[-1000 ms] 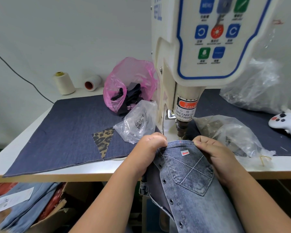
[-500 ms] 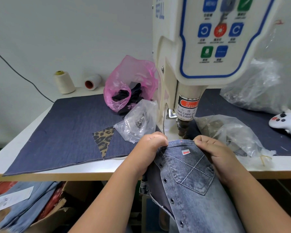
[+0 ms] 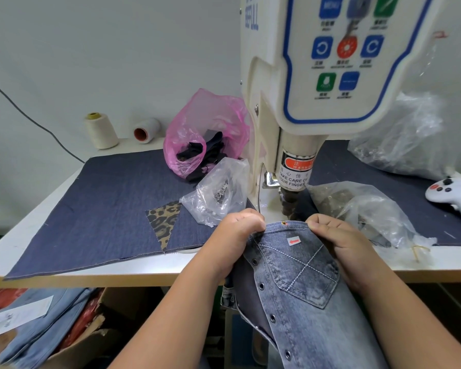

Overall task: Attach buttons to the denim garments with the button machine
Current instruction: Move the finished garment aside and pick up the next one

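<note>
While both hands grip it, left hand (image 3: 233, 235) and right hand (image 3: 338, 243) fingers curled over its top hem, the denim garment (image 3: 301, 272) hangs off the table's (image 3: 64, 274) front edge (under the button machine (image 3: 298, 107) head).

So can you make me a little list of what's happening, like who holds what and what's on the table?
left hand: grips the denim garment at its top edge
right hand: grips the same edge
button machine: its head stands just above the edge
garment sticker: white, red arrow
table: pink bag, clear bag, two thread cones
</note>
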Tool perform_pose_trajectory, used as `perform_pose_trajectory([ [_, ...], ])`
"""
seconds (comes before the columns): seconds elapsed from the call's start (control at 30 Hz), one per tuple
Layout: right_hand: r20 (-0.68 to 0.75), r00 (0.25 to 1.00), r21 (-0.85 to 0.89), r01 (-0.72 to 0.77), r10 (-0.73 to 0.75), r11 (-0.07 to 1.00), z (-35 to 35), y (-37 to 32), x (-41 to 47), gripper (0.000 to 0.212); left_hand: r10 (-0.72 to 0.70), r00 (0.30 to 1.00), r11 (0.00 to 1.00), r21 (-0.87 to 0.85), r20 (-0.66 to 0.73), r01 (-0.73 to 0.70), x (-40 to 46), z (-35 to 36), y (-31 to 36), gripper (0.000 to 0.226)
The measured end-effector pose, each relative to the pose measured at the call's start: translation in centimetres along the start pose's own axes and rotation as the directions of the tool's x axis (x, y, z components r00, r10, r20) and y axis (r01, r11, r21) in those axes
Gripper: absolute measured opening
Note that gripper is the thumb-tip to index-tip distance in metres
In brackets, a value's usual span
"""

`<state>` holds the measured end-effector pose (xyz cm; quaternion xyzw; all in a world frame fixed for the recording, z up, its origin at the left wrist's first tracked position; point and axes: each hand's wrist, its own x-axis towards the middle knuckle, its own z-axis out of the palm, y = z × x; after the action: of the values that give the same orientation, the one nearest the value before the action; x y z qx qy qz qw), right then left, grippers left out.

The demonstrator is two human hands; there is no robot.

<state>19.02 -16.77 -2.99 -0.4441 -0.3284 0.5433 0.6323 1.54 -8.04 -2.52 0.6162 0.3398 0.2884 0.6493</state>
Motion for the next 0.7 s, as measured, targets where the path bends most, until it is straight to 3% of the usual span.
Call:
perform_pose_trajectory([
  [0.43,-0.016,1.0,-0.008,-0.017,0.017,1.0,-0.3,0.06,0.16,0.012,0.004,1.0,1.0,-0.015,-0.004,-0.004,-0.04,-0.01,0.06,0.011],
  [0.7,0.001,1.0,-0.024,0.011,-0.011,1.0,-0.44,0.19,-0.18,0.013,0.041,0.999,0.997,0.06,0.011,-0.041,-0.66,0.1,0.82,0.018],
])
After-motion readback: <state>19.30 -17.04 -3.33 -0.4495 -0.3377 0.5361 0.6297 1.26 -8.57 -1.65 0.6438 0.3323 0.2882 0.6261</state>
